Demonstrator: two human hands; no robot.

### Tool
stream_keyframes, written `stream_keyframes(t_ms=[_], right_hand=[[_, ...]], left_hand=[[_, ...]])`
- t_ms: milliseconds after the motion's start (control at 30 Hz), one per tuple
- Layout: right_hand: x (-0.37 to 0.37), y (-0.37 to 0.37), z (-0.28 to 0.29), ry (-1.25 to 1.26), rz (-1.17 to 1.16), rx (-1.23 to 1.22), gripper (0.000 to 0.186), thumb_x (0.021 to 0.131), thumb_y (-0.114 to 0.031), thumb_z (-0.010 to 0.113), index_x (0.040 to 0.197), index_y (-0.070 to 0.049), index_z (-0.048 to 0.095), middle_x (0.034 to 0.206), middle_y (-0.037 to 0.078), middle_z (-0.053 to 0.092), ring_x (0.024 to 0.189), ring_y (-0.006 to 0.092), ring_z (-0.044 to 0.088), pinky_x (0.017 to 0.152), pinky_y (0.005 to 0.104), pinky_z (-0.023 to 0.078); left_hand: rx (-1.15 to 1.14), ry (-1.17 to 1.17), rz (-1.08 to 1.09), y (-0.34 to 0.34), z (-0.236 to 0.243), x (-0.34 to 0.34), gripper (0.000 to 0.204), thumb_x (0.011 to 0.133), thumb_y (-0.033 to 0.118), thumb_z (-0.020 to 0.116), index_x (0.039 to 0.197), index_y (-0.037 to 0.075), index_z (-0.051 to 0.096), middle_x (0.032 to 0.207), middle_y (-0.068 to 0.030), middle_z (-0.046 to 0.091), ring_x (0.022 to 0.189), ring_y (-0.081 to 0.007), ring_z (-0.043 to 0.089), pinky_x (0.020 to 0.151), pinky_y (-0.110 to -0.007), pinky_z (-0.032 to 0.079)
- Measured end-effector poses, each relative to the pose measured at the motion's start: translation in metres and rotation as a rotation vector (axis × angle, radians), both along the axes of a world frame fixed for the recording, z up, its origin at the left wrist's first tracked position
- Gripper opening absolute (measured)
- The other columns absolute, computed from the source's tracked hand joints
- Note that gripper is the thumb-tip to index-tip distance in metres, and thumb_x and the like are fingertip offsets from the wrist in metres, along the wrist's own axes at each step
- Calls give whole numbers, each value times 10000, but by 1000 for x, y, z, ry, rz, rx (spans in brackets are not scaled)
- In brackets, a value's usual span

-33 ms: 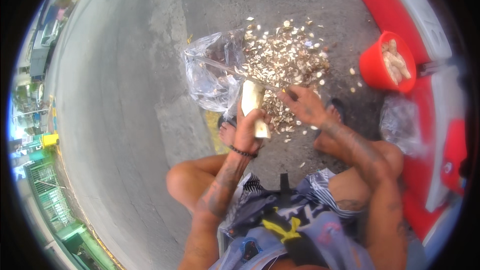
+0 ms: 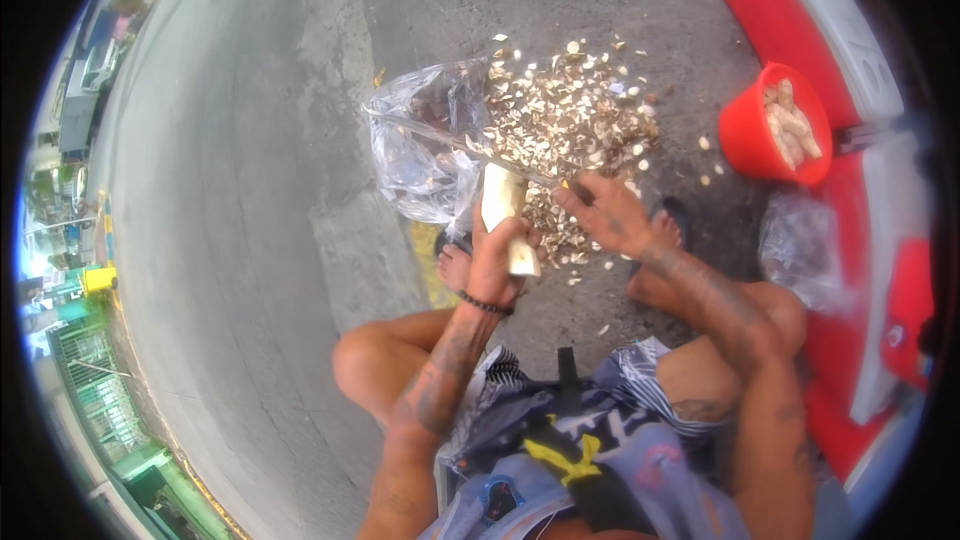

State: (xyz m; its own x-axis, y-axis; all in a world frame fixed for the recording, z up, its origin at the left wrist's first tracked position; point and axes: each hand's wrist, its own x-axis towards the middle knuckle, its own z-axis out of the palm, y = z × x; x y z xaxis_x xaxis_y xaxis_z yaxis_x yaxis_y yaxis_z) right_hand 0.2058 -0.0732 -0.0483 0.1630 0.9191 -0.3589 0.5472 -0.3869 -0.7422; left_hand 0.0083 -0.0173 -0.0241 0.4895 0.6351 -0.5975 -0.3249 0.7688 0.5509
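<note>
- Pale peeled root stands upright at centre, clenched low down by the left hand, unmoved from the earlier frame.
- Right hand, at three o'clock of it, grips a long knife; same pose.
- Peelings lie at twelve o'clock, a red bucket at two.

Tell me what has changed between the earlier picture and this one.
Nothing visibly changed. The left hand grips the pale peeled root as before, the right hand holds the long knife across it, and the pile of peelings, the clear plastic bag and the red bucket lie where they were.
</note>
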Motion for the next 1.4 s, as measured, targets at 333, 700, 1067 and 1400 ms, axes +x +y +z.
stream_keyframes(t_ms=[333,700,1067,1400], right_hand=[[-11,-13,-5,-61,74,139,746,889,-806,424,766,-79,543,657,60,563,603,203,572,563,375,461],[18,-8,-9,-120,-360,-271,724,938,-721,443,976,-31,659,815,107,687,748,247,677,712,402,535],[-16,-6,12,13,86,118,766,882,-811,426,799,-69,598,701,69,596,663,209,599,606,382,476],[0,-15,-16,-170,27,110,726,907,-773,440,796,-75,604,671,55,597,614,180,587,575,384,477]], left_hand=[[-170,-177,72,5,1,-6,190,846,92,626,1018,62,549,884,-61,573,782,-198,585,654,-349,529],[-205,-369,1,-1,20,-1,287,857,125,576,1117,38,491,861,-43,505,750,-160,503,634,-322,468],[-192,-235,119,0,7,-4,180,838,85,595,1009,65,545,855,-52,555,764,-185,550,639,-335,495],[-286,-286,105,0,6,-4,207,836,79,579,1039,54,547,852,-52,548,767,-185,549,627,-339,493]])
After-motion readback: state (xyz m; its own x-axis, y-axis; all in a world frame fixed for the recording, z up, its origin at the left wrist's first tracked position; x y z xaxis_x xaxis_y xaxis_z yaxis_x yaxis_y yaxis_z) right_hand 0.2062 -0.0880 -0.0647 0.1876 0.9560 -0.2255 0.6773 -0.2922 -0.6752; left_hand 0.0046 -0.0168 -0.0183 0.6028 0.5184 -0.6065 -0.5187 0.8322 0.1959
